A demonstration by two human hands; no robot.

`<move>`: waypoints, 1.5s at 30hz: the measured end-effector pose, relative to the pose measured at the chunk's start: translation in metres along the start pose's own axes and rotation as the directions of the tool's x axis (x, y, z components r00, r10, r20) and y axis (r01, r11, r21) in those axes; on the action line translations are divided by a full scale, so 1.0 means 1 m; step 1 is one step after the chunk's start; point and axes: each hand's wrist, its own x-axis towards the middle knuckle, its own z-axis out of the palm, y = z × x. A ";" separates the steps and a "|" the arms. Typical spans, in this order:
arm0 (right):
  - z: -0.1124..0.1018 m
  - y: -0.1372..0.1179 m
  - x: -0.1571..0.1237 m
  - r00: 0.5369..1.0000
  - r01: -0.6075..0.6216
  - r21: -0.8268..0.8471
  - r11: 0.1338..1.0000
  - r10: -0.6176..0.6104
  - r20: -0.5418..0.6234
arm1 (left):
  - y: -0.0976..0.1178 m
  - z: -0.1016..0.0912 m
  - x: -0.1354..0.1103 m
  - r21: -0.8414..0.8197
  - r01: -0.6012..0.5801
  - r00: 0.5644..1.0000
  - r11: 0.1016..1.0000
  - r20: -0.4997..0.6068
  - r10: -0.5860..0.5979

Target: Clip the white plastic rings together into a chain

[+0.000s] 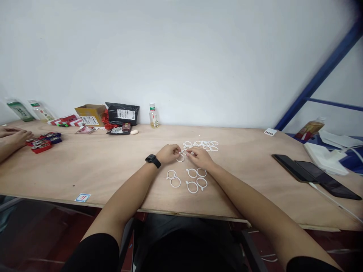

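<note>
Item: a loose heap of white plastic rings (200,145) on a plywood bench (85,172), serving here as the reference point. Just in front of the heap, the left hand (168,153) and right hand (200,158) meet, both closed at the fingertips and pinching a single white ring (180,158) between them; a black smartwatch (153,161) sits on the left wrist. Nearer still to the bench's front edge (184,216), six more rings (187,179) lie flat in three pairs, with a strip of bare plywood between them and that edge. Left of the heap, a wide stretch of bare plywood runs to a co-worker's hand (17,138) beside red-and-blue packets (42,142). Behind and left of the heap, along the wall, stand a cardboard box (90,114), a black mailing bag (123,113) and a small plastic bottle (153,116). Right of the heap, open plywood extends to two dark smartphones (293,167) (326,179), which lie near the bench's right end. Far right of the heap, beyond the back corner of the bench, rises a blue metal frame (320,75).
</note>
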 end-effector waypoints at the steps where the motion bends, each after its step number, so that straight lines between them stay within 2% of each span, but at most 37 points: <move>1: 0.001 -0.001 -0.001 0.999 0.014 0.011 1.000 -0.014 0.030 | 0.003 0.004 0.000 -0.037 -0.020 0.999 0.999 -0.046 0.019; 3: 0.003 -0.002 -0.001 0.997 0.029 0.028 0.999 -0.031 0.075 | 0.010 0.011 -0.001 -0.113 -0.060 0.994 0.992 -0.093 0.049; 6: 0.003 0.001 -0.002 0.996 0.016 0.032 0.999 -0.019 0.083 | 0.015 0.019 -0.001 -0.242 -0.076 0.993 0.967 -0.105 0.052; 12: 0.003 0.004 -0.001 0.997 0.027 0.044 0.999 -0.030 0.076 | 0.011 0.029 0.001 -0.415 -0.021 0.989 0.910 -0.141 -0.042; 16: 0.003 0.002 -0.001 0.997 0.041 0.054 0.998 -0.044 0.066 | 0.011 0.031 0.002 -0.451 0.000 0.988 0.893 -0.137 -0.070; 23: 0.001 -0.003 -0.003 0.990 0.102 -0.034 0.994 -0.098 0.105 | 0.015 0.031 0.000 -0.348 -0.012 0.977 0.937 -0.204 -0.063; 29: 0.004 0.000 -0.003 0.989 0.100 -0.074 0.992 -0.091 0.116 | 0.015 0.033 0.000 -0.300 -0.009 0.980 0.954 -0.192 -0.051; 34: 0.004 -0.001 -0.002 0.993 0.085 -0.053 0.995 -0.081 0.082 | 0.014 0.036 0.001 -0.215 -0.024 0.977 0.976 -0.210 -0.022; 37: 0.002 0.002 0.000 0.998 0.058 -0.067 0.996 -0.058 -0.002 | 0.017 0.031 -0.001 -0.068 -0.138 0.963 0.988 -0.241 0.118; 39: -0.001 0.009 0.001 0.996 -0.010 -0.107 0.994 -0.001 -0.094 | 0.021 0.026 -0.003 0.043 -0.232 0.939 0.972 -0.251 0.235; 41: -0.006 0.019 0.002 0.985 -0.093 -0.160 0.983 0.068 -0.157 | 0.026 0.022 -0.006 0.098 -0.269 0.936 0.958 -0.207 0.284; 43: -0.009 0.028 0.002 0.980 -0.151 -0.205 0.967 0.119 -0.161 | 0.029 0.021 -0.006 0.125 -0.305 0.947 0.944 -0.061 0.314; 45: -0.012 0.034 0.002 0.979 -0.176 -0.216 0.960 0.147 -0.143 | 0.030 0.024 -0.006 0.143 -0.348 0.936 0.927 0.107 0.335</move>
